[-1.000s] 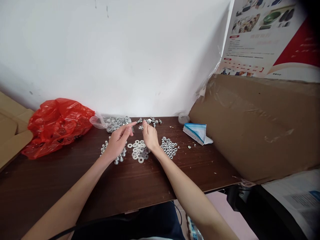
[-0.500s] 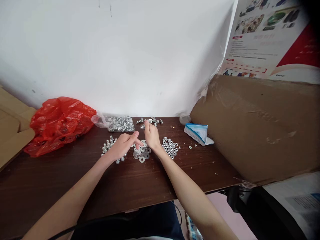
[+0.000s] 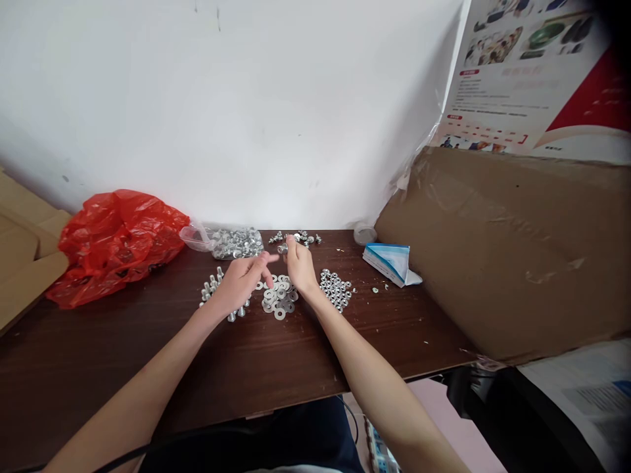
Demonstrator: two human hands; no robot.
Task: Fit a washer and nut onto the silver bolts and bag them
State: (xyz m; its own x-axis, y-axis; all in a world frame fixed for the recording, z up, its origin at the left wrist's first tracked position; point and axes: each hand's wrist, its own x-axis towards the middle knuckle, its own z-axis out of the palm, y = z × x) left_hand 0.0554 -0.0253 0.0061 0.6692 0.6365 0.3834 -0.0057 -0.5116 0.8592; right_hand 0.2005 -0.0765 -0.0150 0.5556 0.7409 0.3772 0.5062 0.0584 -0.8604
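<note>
My right hand point(image 3: 300, 264) is closed on a small silver bolt point(image 3: 282, 249), whose end sticks out to the left of the thumb. Beside it, apart from the bolt, my left hand point(image 3: 242, 279) has its fingers stretched out to the right and holds nothing that I can see. Flat washers point(image 3: 280, 302) lie in a pile below and between the hands. Upright bolts point(image 3: 211, 287) stand to the left, partly hidden by my left hand. Hex nuts point(image 3: 336, 289) are spread to the right of my right wrist. Behind it lie several assembled bolts point(image 3: 303, 238).
A clear bag of metal parts point(image 3: 238, 244) and a plastic scoop point(image 3: 196, 240) sit near the wall. A red plastic bag point(image 3: 121, 246) is at the left. At the right are a round clear container point(image 3: 365, 234), a blue-white packet point(image 3: 389, 263) and a large cardboard panel point(image 3: 513, 249).
My left hand has shifted slightly, its fingers now pointing towards the bolt. The bolt in my right hand has turned a little and shows more clearly.
</note>
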